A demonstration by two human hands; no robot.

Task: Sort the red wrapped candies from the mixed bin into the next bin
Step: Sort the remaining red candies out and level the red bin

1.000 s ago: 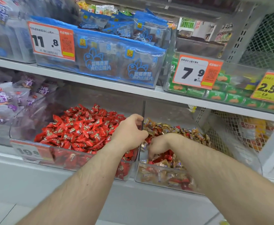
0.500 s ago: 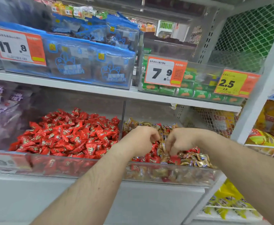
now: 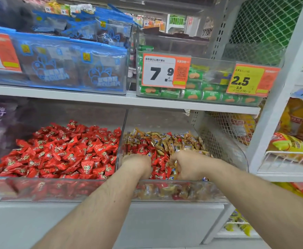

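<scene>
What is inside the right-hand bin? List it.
The mixed bin holds gold candies and red candies, plus the left hand and right hand. What lies beneath the hands is hidden.

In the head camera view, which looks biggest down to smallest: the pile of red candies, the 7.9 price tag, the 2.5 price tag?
1. The pile of red candies, by far the biggest.
2. The 7.9 price tag.
3. The 2.5 price tag, only slightly smaller than the 7.9 tag; wide-angle distortion makes this ranking unsure.

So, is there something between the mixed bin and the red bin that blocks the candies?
Only the clear divider wall between the mixed bin and red bin; both hands must lift candies over it.
</scene>
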